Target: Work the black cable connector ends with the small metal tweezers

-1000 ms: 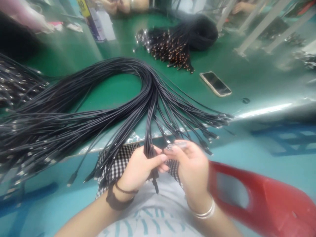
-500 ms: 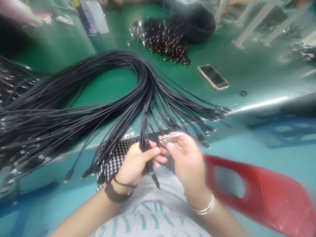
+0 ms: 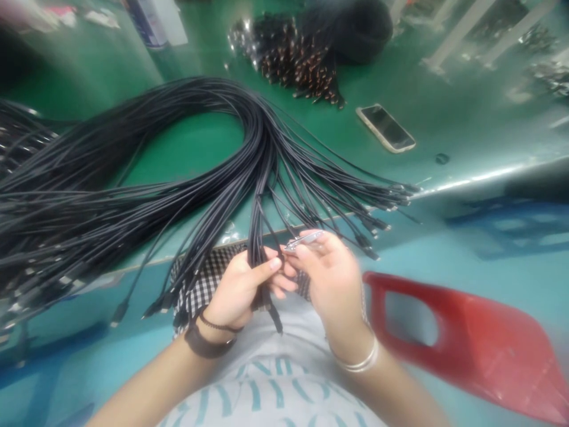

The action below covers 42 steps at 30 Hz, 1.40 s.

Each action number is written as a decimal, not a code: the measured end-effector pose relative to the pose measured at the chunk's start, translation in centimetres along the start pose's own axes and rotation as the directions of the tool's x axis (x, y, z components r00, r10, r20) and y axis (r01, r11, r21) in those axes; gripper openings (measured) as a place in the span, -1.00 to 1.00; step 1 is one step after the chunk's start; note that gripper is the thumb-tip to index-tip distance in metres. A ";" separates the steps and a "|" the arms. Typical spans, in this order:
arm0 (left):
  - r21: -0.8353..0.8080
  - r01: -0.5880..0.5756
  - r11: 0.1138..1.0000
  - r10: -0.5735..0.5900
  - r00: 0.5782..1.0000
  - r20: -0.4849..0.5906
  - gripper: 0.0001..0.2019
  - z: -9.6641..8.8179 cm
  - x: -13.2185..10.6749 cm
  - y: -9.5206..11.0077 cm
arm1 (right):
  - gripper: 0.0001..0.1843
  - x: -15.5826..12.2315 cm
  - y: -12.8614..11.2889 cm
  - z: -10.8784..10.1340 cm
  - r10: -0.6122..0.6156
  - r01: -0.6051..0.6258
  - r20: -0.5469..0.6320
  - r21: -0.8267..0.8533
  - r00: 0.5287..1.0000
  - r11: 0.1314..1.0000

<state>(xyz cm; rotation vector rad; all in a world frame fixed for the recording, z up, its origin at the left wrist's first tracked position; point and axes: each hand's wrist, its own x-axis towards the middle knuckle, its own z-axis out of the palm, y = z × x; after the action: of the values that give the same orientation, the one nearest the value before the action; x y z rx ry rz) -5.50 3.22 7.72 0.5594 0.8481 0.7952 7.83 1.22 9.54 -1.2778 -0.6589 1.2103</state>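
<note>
Well, the left hand (image 3: 242, 287) is closed round a few ends of the black cables (image 3: 262, 154), which fan over the tabletop's (image 3: 466, 136) near edge, seemingly so the tips hang within reach. Close against it, the right hand (image 3: 331, 279) pinches a small shiny piece (image 3: 304, 240).

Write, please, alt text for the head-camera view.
The left hand grips thin black cables hanging over the edge of the green table, while the right hand pinches a small silvery metal piece. A looped bundle of black cables and a light-cased smartphone lie on the table.
</note>
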 end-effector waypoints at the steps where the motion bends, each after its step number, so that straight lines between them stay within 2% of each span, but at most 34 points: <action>1: -0.003 -0.001 1.000 0.001 1.000 0.001 -0.88 0.0 0.0 -0.1 | -0.81 0.0 0.0 0.0 0.002 -0.002 -0.003 -0.002 1.000 1.000; 13: 0.006 0.008 1.000 -0.008 1.000 -0.010 -0.85 0.2 0.1 -0.2 | -0.84 0.2 -0.3 -0.1 0.037 -0.036 0.004 -0.066 0.999 0.997; 20: 0.001 0.015 1.000 -0.015 1.000 -0.002 -0.88 0.1 0.1 -0.2 | -0.90 0.4 -0.4 -0.2 0.014 -0.013 0.019 -0.084 1.000 0.996; 25: 0.003 0.019 1.000 -0.019 1.000 0.010 -0.87 0.1 0.0 -0.2 | -0.87 0.6 0.0 -0.3 0.043 -0.043 -0.001 -0.015 0.999 0.999; 28: 0.015 0.029 0.999 -0.029 1.000 0.005 -0.86 0.1 0.1 -0.2 | -0.85 0.5 0.1 -0.5 0.038 -0.041 0.040 0.053 0.998 0.998; 30: 0.033 0.039 0.999 -0.038 0.999 -0.016 -0.86 0.1 0.2 -0.1 | -0.86 0.3 -0.2 -0.7 0.026 -0.033 0.121 0.061 0.992 0.998; 34: 0.112 0.044 0.993 -0.041 0.999 -0.030 -0.83 0.1 0.0 0.3 | -0.82 0.0 -1.0 -1.2 0.023 0.019 0.320 -0.127 0.947 0.992; 36: 0.149 0.059 0.987 -0.058 0.998 -0.008 -0.79 -0.1 -0.4 0.7 | -0.81 0.0 -1.5 -1.7 -0.020 0.108 0.331 -0.251 0.943 0.962; 39: 0.134 0.127 0.983 -0.125 0.992 -0.024 -0.74 -0.6 -1.0 1.4 | -0.85 0.2 -2.6 -3.1 -0.159 0.242 0.201 -0.507 0.966 0.827; 41: 0.103 0.155 0.983 -0.149 0.987 -0.065 -0.75 -0.9 -1.3 1.6 | -0.87 0.2 -3.4 -4.3 -0.261 0.246 0.082 -0.676 0.962 0.695; 42: 0.102 0.154 0.983 -0.146 0.986 -0.079 -0.76 -1.0 -1.4 1.5 | -0.87 0.2 -3.8 -4.7 -0.291 0.225 0.031 -0.716 0.956 0.661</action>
<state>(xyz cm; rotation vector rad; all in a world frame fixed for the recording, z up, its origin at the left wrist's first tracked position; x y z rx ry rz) -7.50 3.14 8.87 0.5575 0.9914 0.6375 13.29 0.25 11.97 -1.7873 -1.2865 0.6460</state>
